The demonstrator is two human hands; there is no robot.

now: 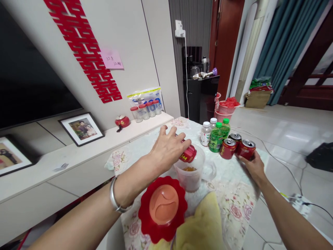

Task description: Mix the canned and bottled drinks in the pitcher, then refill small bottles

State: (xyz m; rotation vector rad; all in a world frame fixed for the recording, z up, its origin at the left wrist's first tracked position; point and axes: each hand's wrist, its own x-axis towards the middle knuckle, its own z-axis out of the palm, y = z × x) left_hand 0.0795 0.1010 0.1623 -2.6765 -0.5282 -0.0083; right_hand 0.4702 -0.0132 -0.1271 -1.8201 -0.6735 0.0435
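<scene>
Red can (pixel 189 154), one, tipped over the jug (pixel 191 180), gripped by the left hand (pixel 169 146); right hand (pixel 253 168) curled round a second can (pixel 246 149), standing right of the jug; best tilted slowly, mouth inside the jug's rim.

The plastic bag (pixel 145 94) reads "100", the red strip (pixel 82 52) "囍".

The person has 2 bare hands, the left hand (pixel 168 148) and the right hand (pixel 255 169). The left arm (pixel 85 208) and right arm (pixel 288 208) are bare too, both slim and narrowing towards the wrist. The left wrist wears 1 bangle (pixel 112 194), silver-coloured, shiny and curved, a plain-looking band. Pale highlights run along it; any fine marking is too small to tell.
</scene>
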